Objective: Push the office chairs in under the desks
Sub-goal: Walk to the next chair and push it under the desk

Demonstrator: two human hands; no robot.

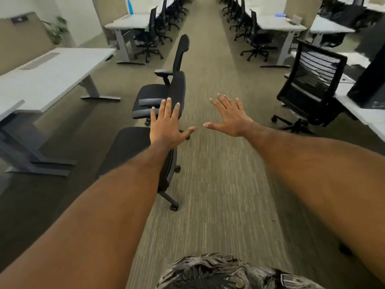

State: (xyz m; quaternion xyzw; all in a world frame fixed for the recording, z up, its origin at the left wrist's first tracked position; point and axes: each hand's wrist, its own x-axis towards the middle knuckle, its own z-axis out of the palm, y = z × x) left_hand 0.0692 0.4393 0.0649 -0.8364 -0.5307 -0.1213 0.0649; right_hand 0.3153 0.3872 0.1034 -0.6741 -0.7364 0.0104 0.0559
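Both hands, left hand (166, 126) and right hand (231, 117), are spread wide and hold nothing. The nearest black chair (133, 151) sits out in the aisle beside the white desk (48, 80). Best to grab its back and roll it straight under.

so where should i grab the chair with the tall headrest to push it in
Probably the top of the backrest of the headrest chair, from the aisle side. Its seat faces the left desk, so pushing on the back rolls it under. Both hands are open, holding nothing.
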